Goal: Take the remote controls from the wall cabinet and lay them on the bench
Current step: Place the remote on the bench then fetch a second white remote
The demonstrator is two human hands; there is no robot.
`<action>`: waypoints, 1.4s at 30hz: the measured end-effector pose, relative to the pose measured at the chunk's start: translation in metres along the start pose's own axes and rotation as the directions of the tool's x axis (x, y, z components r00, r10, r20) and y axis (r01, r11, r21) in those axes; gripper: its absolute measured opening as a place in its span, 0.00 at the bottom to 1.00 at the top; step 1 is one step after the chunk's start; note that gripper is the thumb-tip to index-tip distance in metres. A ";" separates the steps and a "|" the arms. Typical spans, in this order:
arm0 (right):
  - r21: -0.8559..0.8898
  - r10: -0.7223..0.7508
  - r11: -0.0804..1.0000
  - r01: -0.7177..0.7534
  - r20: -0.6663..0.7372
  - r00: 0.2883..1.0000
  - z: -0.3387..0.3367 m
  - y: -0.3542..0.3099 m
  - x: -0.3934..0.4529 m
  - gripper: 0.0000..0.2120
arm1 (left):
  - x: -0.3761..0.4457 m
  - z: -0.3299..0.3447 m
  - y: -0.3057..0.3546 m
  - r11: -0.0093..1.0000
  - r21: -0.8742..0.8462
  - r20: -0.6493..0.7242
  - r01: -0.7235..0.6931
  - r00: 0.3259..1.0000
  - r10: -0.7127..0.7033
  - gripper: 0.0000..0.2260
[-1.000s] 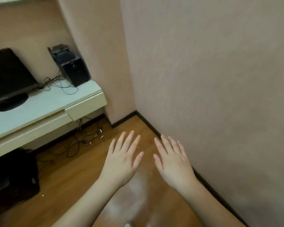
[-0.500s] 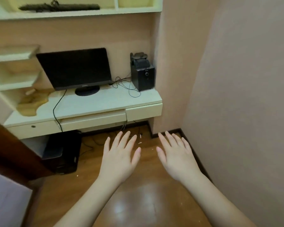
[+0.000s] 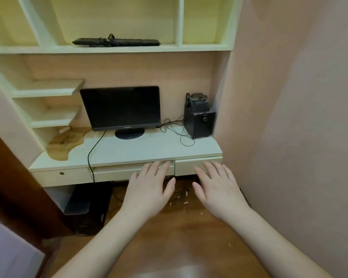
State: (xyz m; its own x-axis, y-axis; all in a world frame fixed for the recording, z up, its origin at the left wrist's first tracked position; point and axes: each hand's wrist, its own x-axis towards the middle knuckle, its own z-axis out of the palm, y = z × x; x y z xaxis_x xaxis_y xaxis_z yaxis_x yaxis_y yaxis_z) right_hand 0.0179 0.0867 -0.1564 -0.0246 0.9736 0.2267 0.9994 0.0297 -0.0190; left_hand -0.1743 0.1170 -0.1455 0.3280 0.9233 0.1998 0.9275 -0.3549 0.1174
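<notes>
My left hand (image 3: 149, 189) and my right hand (image 3: 219, 189) are held out flat, palms down, fingers spread, holding nothing. They hover in front of the cream desk (image 3: 149, 151), near its drawer fronts. Above the desk, the cream wall cabinet (image 3: 180, 23) has open compartments. A long black object (image 3: 117, 41) that looks like a keyboard lies on its lower shelf. I see no remote controls. No bench is in view.
A black monitor (image 3: 122, 107) and a black speaker (image 3: 199, 117) with loose cables stand on the desk. A computer tower (image 3: 86, 209) sits on the wooden floor below. A pink wall (image 3: 289, 117) closes the right side; a dark door edge (image 3: 12, 187) is at left.
The view has swung left and up from the corner wall to the desk and wall cabinet. Both hands stay open, palms down, and now appear in front of the drawers.
</notes>
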 end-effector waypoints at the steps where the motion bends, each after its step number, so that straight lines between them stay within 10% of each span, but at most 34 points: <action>1: 0.007 -0.001 1.000 0.001 0.001 1.000 -0.003 0.003 0.009 0.26 | 0.009 -0.002 0.003 1.000 0.008 -0.004 -0.011 1.000 0.011 0.26; 23: 0.036 -0.123 0.990 0.139 -0.289 0.949 -0.073 0.168 0.210 0.18 | 0.243 -0.047 0.112 0.992 0.127 -0.227 0.007 0.974 0.022 0.20; 42: -0.113 -0.185 0.981 0.158 -0.306 0.934 -0.118 0.170 0.360 0.21 | 0.401 -0.104 0.073 0.975 0.210 -0.294 -0.076 0.946 0.138 0.22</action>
State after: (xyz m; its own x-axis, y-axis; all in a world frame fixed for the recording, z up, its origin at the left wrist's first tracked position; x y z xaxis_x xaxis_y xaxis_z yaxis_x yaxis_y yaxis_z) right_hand 0.1823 0.4152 0.0365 -0.2003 0.8343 0.5137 0.9794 0.1570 0.1270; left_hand 0.0063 0.4463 0.0443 0.3852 0.7813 0.4911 0.9166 -0.3857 -0.1054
